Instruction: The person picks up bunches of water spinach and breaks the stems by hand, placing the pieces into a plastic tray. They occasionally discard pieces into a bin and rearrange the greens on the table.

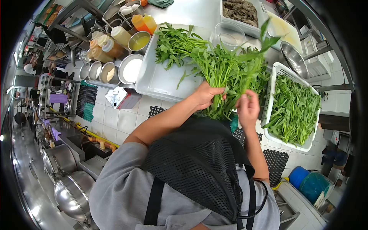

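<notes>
My left hand is closed around the stems of a bunch of water spinach, its leaves pointing away from me. Beside it, my right hand pinches the lower end of a single water spinach stem, whose leafy tip is smeared by motion. A pale plastic tray lies beyond my left hand, with more loose water spinach at its far side. To the right stands a white slotted basket filled with water spinach stalks.
Squeeze bottles, a cup of yellow liquid and metal pots with white contents line the tray's left. Beyond it are a clear round container and a bin of shrimp. A metal bowl leans behind the basket.
</notes>
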Available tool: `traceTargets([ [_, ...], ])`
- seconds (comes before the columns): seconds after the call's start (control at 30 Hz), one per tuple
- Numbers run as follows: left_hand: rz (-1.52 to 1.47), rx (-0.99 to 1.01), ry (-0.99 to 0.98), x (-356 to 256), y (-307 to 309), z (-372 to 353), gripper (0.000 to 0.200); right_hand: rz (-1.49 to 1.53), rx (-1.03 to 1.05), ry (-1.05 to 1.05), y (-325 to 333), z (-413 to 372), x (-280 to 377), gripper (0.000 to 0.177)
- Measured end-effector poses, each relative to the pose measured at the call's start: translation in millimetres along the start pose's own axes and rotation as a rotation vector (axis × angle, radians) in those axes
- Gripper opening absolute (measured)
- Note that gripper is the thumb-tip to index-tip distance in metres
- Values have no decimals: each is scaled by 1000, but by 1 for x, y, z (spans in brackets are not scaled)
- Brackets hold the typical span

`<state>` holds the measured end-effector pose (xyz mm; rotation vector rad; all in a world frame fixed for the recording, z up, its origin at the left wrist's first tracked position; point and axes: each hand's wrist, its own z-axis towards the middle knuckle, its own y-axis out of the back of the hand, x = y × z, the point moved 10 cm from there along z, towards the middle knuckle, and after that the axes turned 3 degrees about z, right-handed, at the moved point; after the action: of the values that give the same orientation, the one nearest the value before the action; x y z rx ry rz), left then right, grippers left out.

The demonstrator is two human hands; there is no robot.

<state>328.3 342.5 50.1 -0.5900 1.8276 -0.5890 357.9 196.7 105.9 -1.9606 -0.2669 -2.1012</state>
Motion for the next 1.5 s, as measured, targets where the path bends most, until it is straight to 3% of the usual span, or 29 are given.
traceTargets([
  [0.1,73,65,-126,-6,-10,6,27,-86,170,-50,-34,-15,-21,17],
  [0.17,139,-142,-135,-12,1,-2,33,-26,150,-75,-38,-18,-26,16],
  [0.2,125,-111,-136,-12,0,-2,38,-49,142,-87,-37,-18,-27,15],
  [0.5,58,-46,-39,-11,-14,-5,39,-71,220,-207,-29,-19,-36,13],
  [0.83,143,-95,-126,-20,-15,-6,32,59,326,-471,-40,-32,-44,16],
  [0.9,168,-120,-166,-23,-15,-12,29,383,235,-496,-38,-31,-50,14],
  [0.93,348,-68,-209,-30,-25,-15,29,568,151,-616,-40,-35,-46,14],
  [0.97,529,-21,-250,-34,-34,-19,28,565,180,-614,-42,-35,-47,14],
  [1.0,529,-42,-269,-34,-34,-22,28,720,176,-658,-42,-38,-53,16],
  [1.03,720,-3,-318,-32,-43,-26,29,873,169,-705,-40,-42,-62,20],
  [1.07,912,34,-361,-29,-51,-30,30,1044,26,-785,-32,-53,-90,21],
  [1.1,900,163,-492,-33,-66,-40,32,1210,-126,-864,-18,-70,-139,23],
  [1.13,998,263,-583,-26,-70,-41,32,1289,358,-721,-6,-74,-197,21],
  [1.17,1099,364,-672,-18,-74,-43,32,1282,383,-731,-12,-76,-190,21],
  [1.2,1105,340,-681,-21,-75,-45,32,1161,230,-722,-8,-75,-184,19],
  [1.27,455,171,-294,-13,-49,-30,33,912,-59,-683,-2,-69,-134,16],
  [1.3,461,149,-311,-9,-47,-25,33,993,155,-814,-38,-54,-77,15],
  [1.37,137,-48,-165,10,-14,-11,41,733,83,-781,-33,-55,-65,15],
  [1.43,812,-97,-385,-29,-25,-33,45,553,134,-682,-27,-57,-70,17],
  [1.5,887,-192,-140,-16,-16,-43,45,767,93,-792,-22,-65,-98,18],
])
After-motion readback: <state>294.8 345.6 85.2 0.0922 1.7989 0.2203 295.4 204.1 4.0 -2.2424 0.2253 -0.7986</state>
